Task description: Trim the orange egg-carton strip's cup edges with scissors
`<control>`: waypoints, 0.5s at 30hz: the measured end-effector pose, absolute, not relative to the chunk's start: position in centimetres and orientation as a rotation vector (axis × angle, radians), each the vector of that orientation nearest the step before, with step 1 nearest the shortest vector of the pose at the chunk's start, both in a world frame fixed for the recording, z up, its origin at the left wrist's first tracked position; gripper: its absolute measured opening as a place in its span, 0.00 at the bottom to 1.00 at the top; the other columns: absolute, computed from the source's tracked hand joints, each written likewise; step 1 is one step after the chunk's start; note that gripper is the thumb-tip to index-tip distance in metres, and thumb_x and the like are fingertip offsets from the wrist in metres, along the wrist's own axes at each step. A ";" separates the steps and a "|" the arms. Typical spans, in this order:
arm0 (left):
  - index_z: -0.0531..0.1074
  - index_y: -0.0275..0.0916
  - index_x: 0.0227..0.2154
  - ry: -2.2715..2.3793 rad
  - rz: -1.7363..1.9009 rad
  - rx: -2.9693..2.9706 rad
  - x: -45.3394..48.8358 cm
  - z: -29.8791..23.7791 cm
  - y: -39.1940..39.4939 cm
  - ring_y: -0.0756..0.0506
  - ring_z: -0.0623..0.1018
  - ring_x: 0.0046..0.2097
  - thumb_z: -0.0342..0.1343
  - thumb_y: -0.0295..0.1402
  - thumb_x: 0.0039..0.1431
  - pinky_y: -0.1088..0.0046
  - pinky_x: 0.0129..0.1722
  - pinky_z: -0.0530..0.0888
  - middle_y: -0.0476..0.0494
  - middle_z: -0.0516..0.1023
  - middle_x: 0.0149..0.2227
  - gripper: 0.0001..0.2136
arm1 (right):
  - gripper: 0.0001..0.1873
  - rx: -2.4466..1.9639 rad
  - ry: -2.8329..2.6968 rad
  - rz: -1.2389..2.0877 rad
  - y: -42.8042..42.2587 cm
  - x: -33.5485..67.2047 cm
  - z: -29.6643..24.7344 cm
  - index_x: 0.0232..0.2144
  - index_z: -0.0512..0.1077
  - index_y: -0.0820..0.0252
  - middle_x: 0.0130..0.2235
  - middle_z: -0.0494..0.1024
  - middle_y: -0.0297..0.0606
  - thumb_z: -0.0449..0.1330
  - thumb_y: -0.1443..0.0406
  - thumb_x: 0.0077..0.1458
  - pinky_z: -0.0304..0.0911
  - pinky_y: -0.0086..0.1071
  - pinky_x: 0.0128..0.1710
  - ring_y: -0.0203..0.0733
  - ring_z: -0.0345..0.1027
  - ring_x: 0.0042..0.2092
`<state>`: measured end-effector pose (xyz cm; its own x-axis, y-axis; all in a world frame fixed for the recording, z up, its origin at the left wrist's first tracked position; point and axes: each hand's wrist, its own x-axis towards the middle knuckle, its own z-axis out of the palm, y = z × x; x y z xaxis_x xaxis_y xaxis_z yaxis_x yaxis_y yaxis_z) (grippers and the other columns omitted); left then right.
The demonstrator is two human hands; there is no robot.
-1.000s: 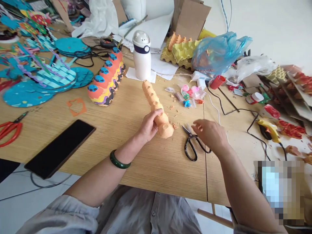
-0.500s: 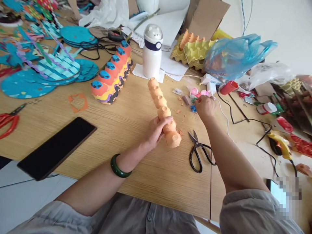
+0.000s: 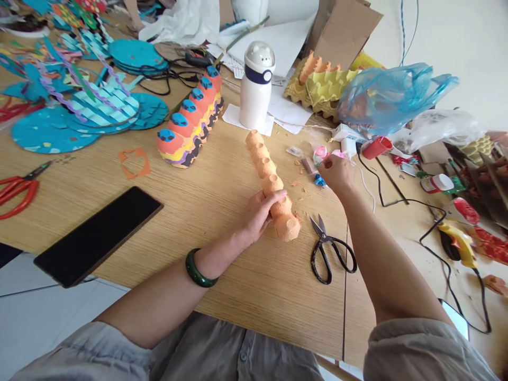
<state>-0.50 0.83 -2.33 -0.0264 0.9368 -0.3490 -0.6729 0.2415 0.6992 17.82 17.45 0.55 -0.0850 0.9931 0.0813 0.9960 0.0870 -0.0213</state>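
Note:
My left hand (image 3: 262, 214) is wrapped round the near part of an orange strip of egg carton (image 3: 272, 182), a row of bumps slanting away from me. My right hand (image 3: 337, 172) reaches past it to a small cluster of bits; its fingers are curled and bent down, and whatever they hold is hidden. Close to those fingers lie blue crumpled pieces (image 3: 319, 180), a brown block (image 3: 309, 165) and pink and white pieces (image 3: 319, 154). Black-handled scissors (image 3: 324, 238) rest on the table between my hands, blades apart.
A painted egg-carton caterpillar (image 3: 192, 121) stands near a white bottle (image 3: 256, 95). At left are a black phone (image 3: 99, 235), red-handled pliers (image 3: 19, 193) and blue discs (image 3: 55, 131). A blue plastic bag (image 3: 392, 98) and a yellow glue gun (image 3: 458, 241) with a black cable sit at right.
The whole view has shifted slightly, so things on the table appear a little to the right. My left hand keeps its hold on the carton strip; my right hand stays by the small bits.

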 end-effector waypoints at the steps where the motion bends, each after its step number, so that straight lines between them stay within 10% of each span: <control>1: 0.71 0.40 0.29 0.906 1.335 0.369 -0.5 -2.4 0.8 0.49 0.72 0.33 0.70 0.39 0.49 0.74 0.31 0.69 0.50 0.72 0.29 0.14 | 0.10 -2.039 -2.320 -0.019 17.1 17.7 0.9 0.36 0.82 0.58 0.36 0.83 0.44 0.60 0.62 0.58 0.61 0.37 0.35 0.47 0.73 0.37; 9: 0.72 0.40 0.30 0.894 1.320 0.386 -0.6 -2.8 0.9 0.50 0.71 0.33 0.70 0.39 0.51 0.74 0.31 0.69 0.51 0.71 0.30 0.13 | 0.19 -1.719 -2.511 -0.085 16.2 14.7 0.5 0.48 0.82 0.55 0.53 0.80 0.46 0.54 0.69 0.64 0.64 0.42 0.42 0.56 0.68 0.54; 15: 0.73 0.41 0.29 0.870 1.330 0.403 -0.7 -2.5 0.9 0.49 0.70 0.33 0.70 0.39 0.51 0.72 0.31 0.68 0.50 0.71 0.30 0.13 | 0.20 -1.619 -2.521 -0.151 15.2 14.3 0.2 0.39 0.83 0.57 0.51 0.80 0.47 0.51 0.70 0.63 0.64 0.43 0.40 0.59 0.65 0.57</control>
